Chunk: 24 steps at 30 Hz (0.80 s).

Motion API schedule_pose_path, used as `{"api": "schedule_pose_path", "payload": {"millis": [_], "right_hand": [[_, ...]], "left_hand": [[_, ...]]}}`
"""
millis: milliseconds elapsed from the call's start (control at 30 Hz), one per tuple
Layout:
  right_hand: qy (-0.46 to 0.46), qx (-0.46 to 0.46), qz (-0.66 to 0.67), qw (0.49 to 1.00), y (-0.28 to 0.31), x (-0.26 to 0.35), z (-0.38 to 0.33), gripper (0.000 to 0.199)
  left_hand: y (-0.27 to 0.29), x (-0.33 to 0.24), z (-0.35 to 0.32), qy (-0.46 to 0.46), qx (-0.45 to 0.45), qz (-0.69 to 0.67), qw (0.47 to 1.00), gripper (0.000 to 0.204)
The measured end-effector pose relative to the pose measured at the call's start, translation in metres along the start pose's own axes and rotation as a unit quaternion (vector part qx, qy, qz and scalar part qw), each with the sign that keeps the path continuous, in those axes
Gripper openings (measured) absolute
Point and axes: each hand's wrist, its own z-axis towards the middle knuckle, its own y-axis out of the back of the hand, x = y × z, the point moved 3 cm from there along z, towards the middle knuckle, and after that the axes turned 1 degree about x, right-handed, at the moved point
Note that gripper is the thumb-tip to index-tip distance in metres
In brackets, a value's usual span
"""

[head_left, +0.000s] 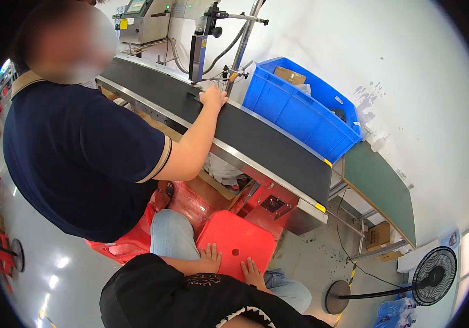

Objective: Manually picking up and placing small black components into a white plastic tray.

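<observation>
My left hand (210, 259) lies on the left part of a red plastic stool (248, 234), fingers stretched out and slightly apart. On the same stool's near right edge rests my right hand (253, 273), its fingers also spread. Neither hand holds anything. A small round hole shows in the stool's top between them. Beyond the stool runs a black conveyor belt (267, 143) with metal side rails. A co-worker in a dark blue polo shirt (76, 158) sits at my left, one hand (213, 97) over the belt beside a small dark piece (193, 95).
A blue crate (300, 109) with a carton inside stands behind the belt. A printing head (197, 57) hangs on a post over it. At right are a green-topped table (382, 186), a black fan (434, 276) and a cable on the floor. A red control box (270, 203) sits under the belt.
</observation>
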Motion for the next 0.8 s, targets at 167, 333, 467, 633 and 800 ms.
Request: {"api": "schedule_pose_path", "payload": {"millis": [167,333,467,633,800], "right_hand": [[-0.007,0.018,-0.009,1.000,0.005,0.004,0.000,0.086],[-0.032,0.141,0.120,0.982,0.006,-0.008,0.017,0.060],[-0.066,0.287,0.227,0.928,-0.003,-0.016,0.019,0.050],[-0.089,0.280,0.229,0.928,0.000,-0.020,0.017,0.049],[-0.112,0.274,0.234,0.926,-0.003,-0.017,0.012,0.047]], "left_hand": [[0.003,0.001,-0.002,0.005,-0.011,-0.016,1.000,0.051],[-0.001,0.002,0.000,-0.015,-0.001,-0.015,1.000,0.053],[0.001,0.000,0.001,0.006,-0.014,0.016,1.000,0.054],[0.008,0.001,-0.003,-0.002,0.024,-0.038,0.999,0.054],[0.011,-0.002,-0.003,0.013,0.036,-0.009,0.999,0.054]]}}
